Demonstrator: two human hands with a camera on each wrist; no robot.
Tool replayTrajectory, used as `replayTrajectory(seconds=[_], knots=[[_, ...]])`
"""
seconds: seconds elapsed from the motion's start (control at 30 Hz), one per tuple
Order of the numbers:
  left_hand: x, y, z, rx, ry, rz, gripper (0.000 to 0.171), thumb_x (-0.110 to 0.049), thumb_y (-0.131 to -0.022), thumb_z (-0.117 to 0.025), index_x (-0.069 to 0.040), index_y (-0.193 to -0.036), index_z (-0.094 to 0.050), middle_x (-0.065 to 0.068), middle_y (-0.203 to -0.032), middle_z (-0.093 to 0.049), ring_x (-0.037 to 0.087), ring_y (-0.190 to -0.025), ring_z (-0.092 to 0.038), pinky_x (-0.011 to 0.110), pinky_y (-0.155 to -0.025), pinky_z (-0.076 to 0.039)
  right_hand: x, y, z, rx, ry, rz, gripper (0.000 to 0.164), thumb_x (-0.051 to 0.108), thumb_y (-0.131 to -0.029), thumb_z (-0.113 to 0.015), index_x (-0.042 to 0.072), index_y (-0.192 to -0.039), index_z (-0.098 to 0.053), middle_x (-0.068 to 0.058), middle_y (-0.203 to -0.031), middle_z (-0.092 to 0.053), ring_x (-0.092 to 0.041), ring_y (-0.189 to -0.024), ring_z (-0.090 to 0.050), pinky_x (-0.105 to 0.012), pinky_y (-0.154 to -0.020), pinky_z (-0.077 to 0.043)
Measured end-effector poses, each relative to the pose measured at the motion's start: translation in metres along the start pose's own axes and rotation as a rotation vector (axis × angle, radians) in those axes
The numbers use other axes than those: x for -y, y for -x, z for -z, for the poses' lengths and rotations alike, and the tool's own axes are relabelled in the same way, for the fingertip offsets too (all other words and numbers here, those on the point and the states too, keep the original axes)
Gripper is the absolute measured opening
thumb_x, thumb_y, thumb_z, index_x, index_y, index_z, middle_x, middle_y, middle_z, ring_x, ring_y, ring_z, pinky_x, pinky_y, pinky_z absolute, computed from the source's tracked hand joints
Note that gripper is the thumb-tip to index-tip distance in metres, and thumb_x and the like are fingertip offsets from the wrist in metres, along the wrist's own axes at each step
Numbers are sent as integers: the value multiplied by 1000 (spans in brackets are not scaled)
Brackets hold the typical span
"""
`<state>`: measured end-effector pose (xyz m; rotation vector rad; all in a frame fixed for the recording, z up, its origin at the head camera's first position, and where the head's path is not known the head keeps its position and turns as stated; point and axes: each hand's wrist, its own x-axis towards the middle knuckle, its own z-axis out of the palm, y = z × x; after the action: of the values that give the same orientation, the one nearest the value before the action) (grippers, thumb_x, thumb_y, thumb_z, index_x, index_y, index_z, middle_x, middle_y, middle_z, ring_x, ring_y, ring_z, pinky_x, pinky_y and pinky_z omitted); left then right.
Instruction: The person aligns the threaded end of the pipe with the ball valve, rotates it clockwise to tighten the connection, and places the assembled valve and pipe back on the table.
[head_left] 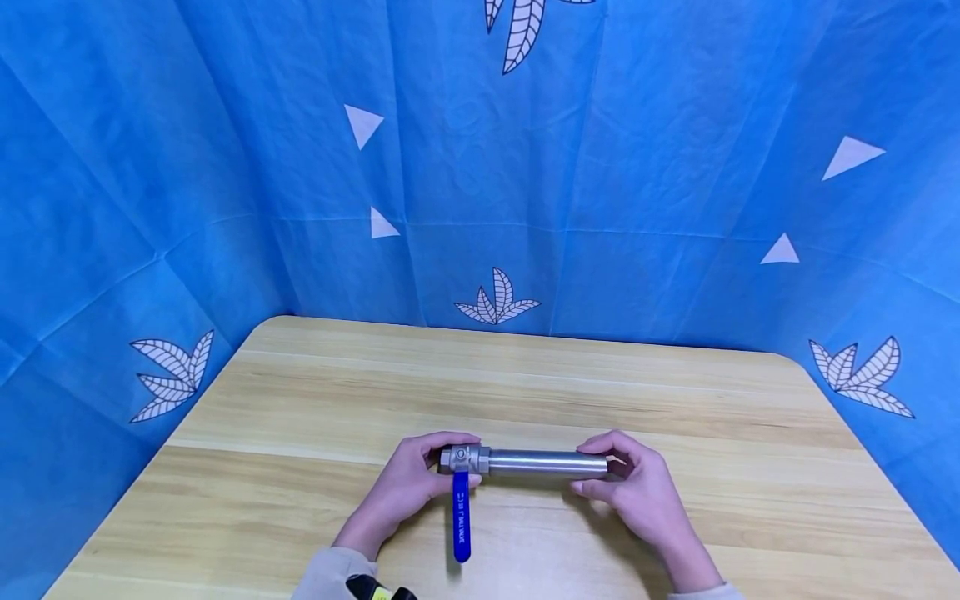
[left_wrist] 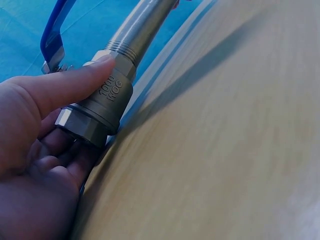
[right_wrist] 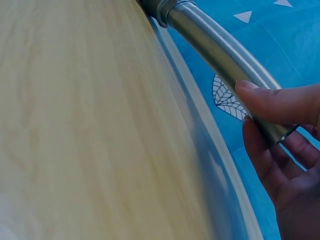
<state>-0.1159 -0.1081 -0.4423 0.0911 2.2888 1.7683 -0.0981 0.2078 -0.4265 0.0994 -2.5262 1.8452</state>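
Observation:
A steel ball valve (head_left: pixel 461 457) with a blue lever handle (head_left: pixel 461 521) is joined to a straight metal pipe (head_left: pixel 543 463). My left hand (head_left: pixel 408 483) grips the valve body, thumb along its near side and fingers on the far side. Threads show where the pipe (left_wrist: pixel 145 27) enters the valve (left_wrist: pixel 107 95), which is marked "1000 WOG" in the left wrist view. At the pipe's other end my right hand (head_left: pixel 637 483) pinches it between thumb and fingers. The lever points toward me. Valve and pipe are held level, just above the table, their shadow below.
A light wood-grain table (head_left: pixel 300 400) lies under both hands. Blue cloth (head_left: pixel 480 167) printed with white leaves and triangles hangs behind the table and along its sides. Near the left sleeve is a black and yellow item (head_left: pixel 375 588), partly cut off by the frame.

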Motion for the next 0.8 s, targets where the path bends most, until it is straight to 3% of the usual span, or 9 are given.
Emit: replayTrajectory(seconds=[0.2,0.57,0.8], knots=[[0,-1,-1,-4,-13,-3,47,-23,-83,-94,-28,-127,-79,-1,-132,-76,22,-126,-68,46,-111,-51,-1,-1,2,-14,40,-43,46,3,-72,-97,10,-114,-81,-10,-109,-79,-9,-90,-73,-21,-82,-60],[1,-1,-1,8,7,-2,45,-22,-85,-92,-27,-128,-78,0,-133,-76,22,-126,-67,42,-109,-53,-7,-2,1,13,-23,-142,46,10,-83,-92,5,-126,-75,-11,-110,-79,-12,-87,-75,-22,-82,-61],[2,-1,-1,7,7,-3,45,-22,-86,-92,-27,-128,-78,0,-134,-75,22,-126,-67,41,-108,-52,-7,-3,1,22,2,-166,44,15,-88,-89,5,-127,-74,-9,-106,-78,-13,-86,-73,-23,-80,-60]])
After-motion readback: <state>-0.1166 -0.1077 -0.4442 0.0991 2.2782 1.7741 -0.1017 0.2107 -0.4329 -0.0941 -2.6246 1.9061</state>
